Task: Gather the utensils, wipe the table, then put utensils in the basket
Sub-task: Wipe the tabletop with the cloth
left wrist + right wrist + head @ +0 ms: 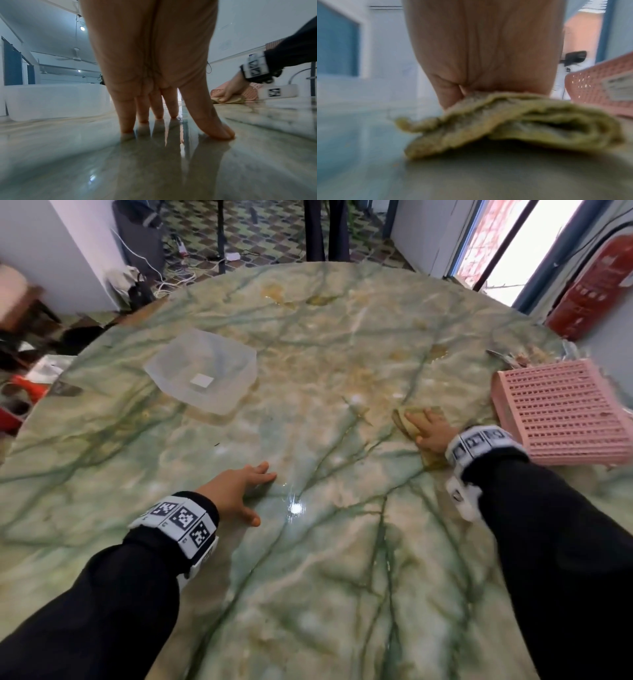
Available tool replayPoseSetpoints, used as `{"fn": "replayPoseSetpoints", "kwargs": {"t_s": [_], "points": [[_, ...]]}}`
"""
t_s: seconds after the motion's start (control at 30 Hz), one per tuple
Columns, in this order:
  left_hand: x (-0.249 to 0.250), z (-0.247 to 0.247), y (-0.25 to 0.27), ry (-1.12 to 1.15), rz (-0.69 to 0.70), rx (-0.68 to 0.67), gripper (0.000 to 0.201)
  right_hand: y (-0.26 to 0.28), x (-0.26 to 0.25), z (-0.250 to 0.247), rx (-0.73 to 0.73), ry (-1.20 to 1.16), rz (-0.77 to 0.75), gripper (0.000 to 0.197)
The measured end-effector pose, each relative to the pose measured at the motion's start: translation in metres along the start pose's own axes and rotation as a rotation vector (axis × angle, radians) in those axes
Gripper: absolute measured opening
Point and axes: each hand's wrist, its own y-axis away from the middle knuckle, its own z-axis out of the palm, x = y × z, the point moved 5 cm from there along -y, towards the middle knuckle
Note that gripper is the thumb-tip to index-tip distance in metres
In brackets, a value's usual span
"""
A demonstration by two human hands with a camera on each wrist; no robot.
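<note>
Far left on the green-veined marble table [325,559]: a translucent plastic container [202,371] sits upside-down or low, set in from the table's left edge, with bare marble all round it. Left hand [236,491] rests on the tabletop nearer the person, fingers [126,115] straight and spread, tips touching the glossy surface; it holds nothing. Wide bare marble lies between the two hands and on toward the far curved edge, where yellowish smears show near the middle. Right hand [430,429] lies flat on a folded olive-yellow cloth [407,422], pressing it to the table; the right wrist view shows the palm on top of the crumpled cloth [505,121], but whether the fingers curl round its edge cannot be told through the blur. Just right of the cloth, the pink perforated basket [561,416] lies tipped over close to the table's right edge; the cloth is near its side wall, contact not clear. Beyond the basket, at the right rim, a metal utensil [500,356] lies among blurred items, type not readable. A red fire extinguisher [596,285] stands off the table at far right.
</note>
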Motion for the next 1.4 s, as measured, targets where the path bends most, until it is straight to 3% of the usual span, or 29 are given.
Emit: {"fn": "replayPoseSetpoints", "kwargs": {"t_s": [0.03, 0.1, 0.2, 0.3, 0.4, 0.47, 0.53, 0.6, 0.73, 0.8, 0.9, 1.03, 1.17, 1.27, 1.4], "points": [[0.0, 0.0, 0.001, 0.005, -0.005, -0.002, 0.094, -0.012, -0.014, -0.008, 0.011, -0.008, 0.051, 0.064], [-0.001, -0.001, 0.002, 0.024, -0.006, 0.005, 0.093, -0.03, -0.057, -0.008, 0.005, 0.015, 0.006, 0.061], [-0.004, -0.002, 0.003, 0.08, -0.016, 0.039, 0.097, -0.025, -0.131, 0.007, 0.046, 0.119, -0.254, 0.06], [-0.009, -0.001, 0.003, 0.133, -0.02, 0.038, 0.102, 0.038, -0.182, 0.037, -0.022, 0.194, -0.554, 0.063], [-0.011, 0.002, 0.002, 0.148, 0.005, 0.003, 0.105, 0.127, -0.176, 0.075, -0.123, 0.211, -0.802, 0.056], [-0.013, 0.004, 0.003, 0.155, 0.013, -0.006, 0.105, 0.16, -0.142, 0.084, -0.194, 0.169, -0.942, 0.068], [-0.014, 0.004, 0.002, 0.166, 0.018, 0.004, 0.105, 0.15, -0.096, 0.073, -0.229, 0.125, -0.904, 0.067], [-0.015, 0.004, 0.001, 0.163, 0.023, 0.013, 0.105, 0.11, -0.043, 0.059, -0.084, 0.067, -0.763, 0.056], [-0.015, 0.004, 0.0, 0.14, 0.045, 0.004, 0.104, 0.023, 0.027, 0.014, -0.005, -0.057, -0.098, 0.073], [-0.015, 0.003, -0.002, 0.106, 0.064, -0.002, 0.104, -0.008, 0.024, -0.004, 0.073, -0.07, 0.105, 0.066], [-0.016, 0.004, -0.002, 0.069, 0.091, -0.006, 0.103, -0.036, -0.036, -0.014, 0.09, -0.033, 0.148, 0.062], [-0.016, -0.005, -0.002, 0.045, 0.142, -0.081, 0.089, -0.035, -0.174, 0.003, 0.037, 0.089, -0.173, 0.063], [-0.049, -0.053, 0.0, 0.182, 0.079, 0.079, 0.043, 0.049, -0.263, 0.034, -0.102, 0.139, -0.458, 0.062], [-0.09, -0.078, 0.005, 0.088, 0.039, 0.19, 0.064, 0.123, -0.266, 0.061, -0.114, 0.135, -0.703, 0.055], [-0.132, -0.063, 0.001, -0.122, 0.006, -0.054, 0.112, 0.13, -0.207, 0.065, -0.177, 0.077, -0.881, 0.05]]}}
